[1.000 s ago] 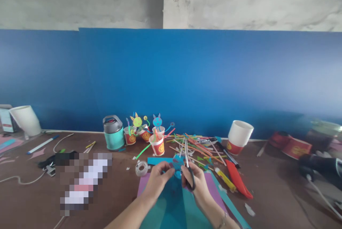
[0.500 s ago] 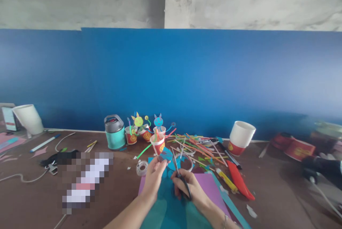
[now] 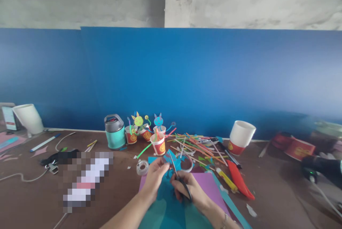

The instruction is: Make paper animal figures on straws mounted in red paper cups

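My left hand (image 3: 157,172) pinches a small piece of blue paper (image 3: 171,156) above the table. In my right hand (image 3: 188,188) is a pair of scissors (image 3: 184,185) with dark handles, its blades pointing up and left at the edge of that piece. Beneath both hands lie a blue paper sheet (image 3: 171,207) and a purple sheet (image 3: 210,186). Just beyond them stands a paper cup (image 3: 158,145) with green and red straws sticking out. A roll of clear tape (image 3: 142,167) rests left of my left hand, and a larger tape ring (image 3: 188,163) lies behind the scissors.
Cup figures with a yellow face (image 3: 138,121) and a blue face (image 3: 158,121) stand at the back, beside a teal flask (image 3: 115,132). Loose straws and sticks (image 3: 199,147) lie right of centre, near stacked white cups (image 3: 242,134), a yellow tube (image 3: 226,179) and a red object (image 3: 239,179).
The blue piece in my left hand has turned and shifted slightly. The scissor blades now lie at a more slanted angle, tilted further left. Other things on the table stay put.
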Tool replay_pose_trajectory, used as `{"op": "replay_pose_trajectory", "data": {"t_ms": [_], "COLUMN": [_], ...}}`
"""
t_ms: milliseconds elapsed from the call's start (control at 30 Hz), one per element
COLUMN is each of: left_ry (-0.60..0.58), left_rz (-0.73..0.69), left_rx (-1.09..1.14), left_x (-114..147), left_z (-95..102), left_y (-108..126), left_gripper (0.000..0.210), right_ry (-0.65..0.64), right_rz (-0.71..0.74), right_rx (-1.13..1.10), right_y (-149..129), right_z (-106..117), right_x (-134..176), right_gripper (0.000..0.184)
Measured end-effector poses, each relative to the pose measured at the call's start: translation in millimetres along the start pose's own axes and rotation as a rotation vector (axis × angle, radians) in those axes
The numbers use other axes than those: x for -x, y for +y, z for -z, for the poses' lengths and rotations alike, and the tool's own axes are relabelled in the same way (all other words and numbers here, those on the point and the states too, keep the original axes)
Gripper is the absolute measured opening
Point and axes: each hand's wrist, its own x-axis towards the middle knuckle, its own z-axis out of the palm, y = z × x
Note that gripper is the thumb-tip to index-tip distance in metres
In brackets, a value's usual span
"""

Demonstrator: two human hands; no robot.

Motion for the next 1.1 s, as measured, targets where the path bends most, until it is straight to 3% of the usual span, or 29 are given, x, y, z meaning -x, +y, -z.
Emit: {"op": "replay_pose_trajectory", "data": {"t_ms": [367, 867, 1100], "left_ry": [0.041, 0.037, -0.04], "left_rz": [0.009, 0.036, 0.06], "left_rx": [-0.022, 0.023, 0.041], "left_x": [-3.7, -4.8, -6.3], "left_z": [4.9, 6.6, 7.4], "left_y": [-7.0, -7.6, -6.3], "left_gripper": [0.027, 0.028, 0.023], "right_ry": [-0.021, -0.02, -0.033], "right_rz": [0.013, -0.005, -0.024], "right_rx": [0.032, 0.071, 0.046], "right_y": [1.5, 0.2, 0.5], "right_z": [2.8, 3.8, 2.9], "right_x": [-1.1, -0.6, -1.1], "right_gripper": [0.044, 0.042, 0.04]}}
